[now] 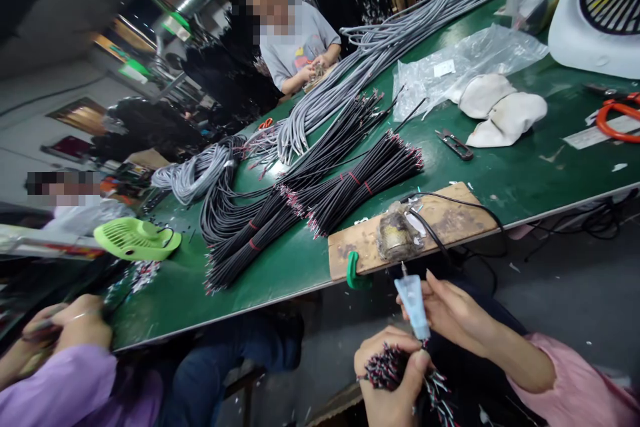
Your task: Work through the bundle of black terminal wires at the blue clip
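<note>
My left hand (387, 373) is closed around a bundle of thin black cables (385, 367) whose red, white and black wire ends stick out. My right hand (457, 313) is at a light blue tapered squeeze tube (413, 300), fingers behind it and thumb raised. The narrow end of the tube points down at the wire ends beside my left thumb. Just above the tube, a thin metal tip (404, 269) juts from a stained, wrapped lump (397, 233) on a wooden board (455, 210). Whether the tube touches the wires I cannot tell.
A green clamp (353, 271) grips the board at the edge of the green table (280, 280). Black cable bundles (365, 180), grey cables (320, 100), small snips (454, 145), orange-handled scissors (615, 120) and a white fan (595, 20) lie about. A co-worker's purple sleeve (75, 380) is at left; another person sits opposite.
</note>
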A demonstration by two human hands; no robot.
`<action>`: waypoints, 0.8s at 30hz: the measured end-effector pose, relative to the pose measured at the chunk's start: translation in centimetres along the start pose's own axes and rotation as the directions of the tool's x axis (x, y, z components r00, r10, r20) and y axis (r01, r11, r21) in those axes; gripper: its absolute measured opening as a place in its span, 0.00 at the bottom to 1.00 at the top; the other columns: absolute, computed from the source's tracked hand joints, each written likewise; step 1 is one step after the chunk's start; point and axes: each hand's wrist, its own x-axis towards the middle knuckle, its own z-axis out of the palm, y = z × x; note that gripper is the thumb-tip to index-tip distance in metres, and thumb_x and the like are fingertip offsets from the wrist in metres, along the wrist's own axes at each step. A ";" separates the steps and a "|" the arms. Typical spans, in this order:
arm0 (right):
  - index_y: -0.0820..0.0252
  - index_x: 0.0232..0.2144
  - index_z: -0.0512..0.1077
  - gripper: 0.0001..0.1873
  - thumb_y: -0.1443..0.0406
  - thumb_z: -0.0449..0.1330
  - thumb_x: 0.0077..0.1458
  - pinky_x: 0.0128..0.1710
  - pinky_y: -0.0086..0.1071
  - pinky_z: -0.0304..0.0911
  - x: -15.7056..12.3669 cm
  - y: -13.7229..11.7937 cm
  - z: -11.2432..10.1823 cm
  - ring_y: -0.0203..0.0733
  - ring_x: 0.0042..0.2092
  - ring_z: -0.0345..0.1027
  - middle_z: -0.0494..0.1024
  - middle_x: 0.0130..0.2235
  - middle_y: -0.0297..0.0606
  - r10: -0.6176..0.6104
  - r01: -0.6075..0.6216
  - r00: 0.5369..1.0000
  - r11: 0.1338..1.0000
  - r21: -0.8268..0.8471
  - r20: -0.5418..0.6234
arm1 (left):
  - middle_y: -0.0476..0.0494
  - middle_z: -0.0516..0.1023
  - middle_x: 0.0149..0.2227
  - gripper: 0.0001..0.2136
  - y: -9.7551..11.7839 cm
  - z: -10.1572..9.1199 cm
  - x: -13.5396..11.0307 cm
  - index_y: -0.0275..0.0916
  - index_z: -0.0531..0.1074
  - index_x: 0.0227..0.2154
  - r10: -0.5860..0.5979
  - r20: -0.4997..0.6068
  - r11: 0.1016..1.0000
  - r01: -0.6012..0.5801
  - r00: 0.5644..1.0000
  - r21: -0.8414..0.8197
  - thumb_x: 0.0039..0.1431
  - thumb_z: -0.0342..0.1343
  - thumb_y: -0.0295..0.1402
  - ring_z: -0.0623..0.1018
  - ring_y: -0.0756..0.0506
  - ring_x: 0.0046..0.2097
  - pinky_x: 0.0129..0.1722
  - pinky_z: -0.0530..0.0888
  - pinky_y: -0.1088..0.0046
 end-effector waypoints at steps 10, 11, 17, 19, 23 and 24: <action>0.63 0.28 0.78 0.10 0.62 0.64 0.57 0.43 0.37 0.58 -2.8 -2.4 0.9 0.42 0.37 0.66 0.76 0.31 0.39 -0.227 0.328 0.944 0.548 -0.769 0.241 | 0.47 0.77 0.25 0.16 -1.5 0.2 -2.5 0.36 0.74 0.27 -0.310 -0.167 0.949 0.314 0.936 -0.001 0.42 0.71 0.42 0.77 0.45 0.26 0.28 0.75 0.71; 0.63 0.28 0.77 0.09 0.64 0.62 0.58 0.44 0.38 0.57 -2.9 -2.6 1.3 0.42 0.37 0.66 0.77 0.31 0.39 -0.239 0.351 0.934 0.489 -0.798 0.265 | 0.46 0.77 0.26 0.17 -1.5 0.3 -2.4 0.36 0.75 0.28 -0.285 -0.180 0.955 0.295 0.941 0.030 0.40 0.72 0.41 0.78 0.45 0.28 0.30 0.75 0.72; 0.63 0.28 0.74 0.10 0.67 0.57 0.60 0.44 0.40 0.57 -3.7 -2.4 1.5 0.43 0.36 0.67 0.77 0.30 0.39 -0.295 0.330 0.928 0.364 -0.871 0.229 | 0.50 0.70 0.19 0.16 -1.3 0.3 -1.8 0.37 0.70 0.20 -0.266 -0.079 0.964 0.266 0.961 -0.005 0.46 0.68 0.43 0.73 0.48 0.23 0.22 0.70 0.76; 0.62 0.27 0.74 0.10 0.66 0.58 0.60 0.43 0.40 0.57 -4.0 -2.2 1.0 0.42 0.34 0.67 0.77 0.29 0.39 -0.299 0.322 0.929 0.364 -0.874 0.218 | 0.48 0.73 0.20 0.16 -1.6 0.2 -2.1 0.36 0.70 0.21 -0.292 -0.115 0.956 0.292 0.949 -0.020 0.46 0.68 0.42 0.75 0.47 0.24 0.20 0.69 0.77; 0.61 0.27 0.76 0.10 0.65 0.60 0.60 0.44 0.41 0.57 -4.3 -2.0 0.5 0.42 0.34 0.67 0.77 0.28 0.39 -0.331 0.313 0.925 0.396 -0.863 0.184 | 0.43 0.78 0.26 0.16 -2.3 0.0 -2.8 0.36 0.71 0.23 -0.343 -0.188 0.939 0.341 0.920 -0.043 0.45 0.68 0.42 0.78 0.44 0.27 0.19 0.68 0.77; 0.61 0.28 0.77 0.09 0.64 0.60 0.59 0.44 0.41 0.57 -4.3 -2.0 0.4 0.43 0.34 0.68 0.78 0.29 0.39 -0.333 0.313 0.926 0.412 -0.856 0.178 | 0.43 0.78 0.26 0.16 -2.4 0.0 -2.8 0.36 0.71 0.23 -0.341 -0.191 0.940 0.338 0.920 -0.048 0.45 0.68 0.43 0.77 0.45 0.27 0.20 0.69 0.77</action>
